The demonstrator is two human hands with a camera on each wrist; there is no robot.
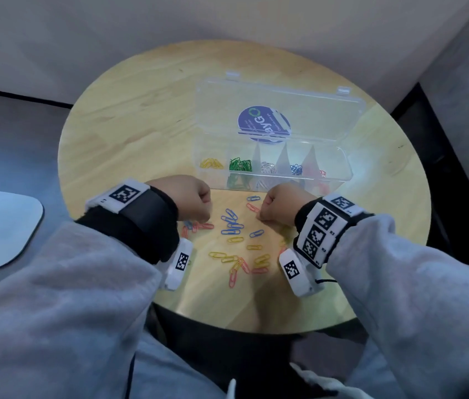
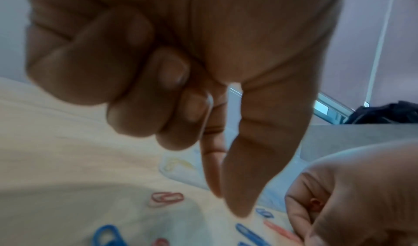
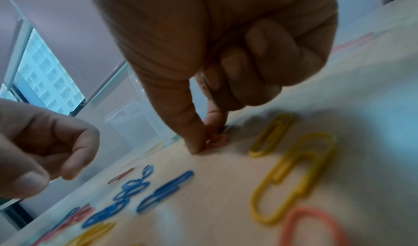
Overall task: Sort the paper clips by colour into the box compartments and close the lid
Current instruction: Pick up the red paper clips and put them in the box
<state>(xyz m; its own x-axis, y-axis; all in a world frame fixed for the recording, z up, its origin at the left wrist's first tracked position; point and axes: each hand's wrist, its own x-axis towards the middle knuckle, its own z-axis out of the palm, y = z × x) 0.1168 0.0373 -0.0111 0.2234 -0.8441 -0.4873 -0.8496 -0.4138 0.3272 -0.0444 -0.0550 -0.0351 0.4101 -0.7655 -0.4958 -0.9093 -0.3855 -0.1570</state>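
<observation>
- We see a round wooden worktop [image 1: 129, 116] with a clear plastic box [image 1: 340, 171] standing on it, its lid [image 1: 279, 93] thrown back and lying open behind the compartments.
- The compartments, read from the person's left to right, hold yellow clips [image 1: 211, 163], green clips [image 1: 240, 165], silver clips [image 1: 268, 167], blue clips [image 1: 296, 169] and red clips [image 1: 321, 172].
- A round blue sticker [image 1: 262, 125] shows through the lid.
- Loose paper clips [image 1: 236, 237] in blue, yellow and pink-red lie scattered on the worktop in front of the box, between the two wrists.
- Our left hand [image 1: 191, 201] hangs just above the left edge of the scatter; in the left wrist view the index finger and thumb [image 2: 255, 160] point down, tips close together, while the other fingers [image 2: 126, 96] are curled into the palm. We cannot tell whether anything sits between the tips.
- Our right hand [image 1: 278, 207] is down at the right edge of the scatter; in the right wrist view its thumb and index finger pinch a red clip [image 3: 216, 140] that touches the worktop, the remaining fingers [image 3: 267, 64] folded in.
- Two yellow clips [image 3: 291, 174] lie just beside that pinch, and a row of blue clips [image 3: 144, 191] lies between the two hands.
- Both arms wear grey sleeves [image 1: 69, 298] and wrist bands with black-and-white markers [image 1: 321, 226].
</observation>
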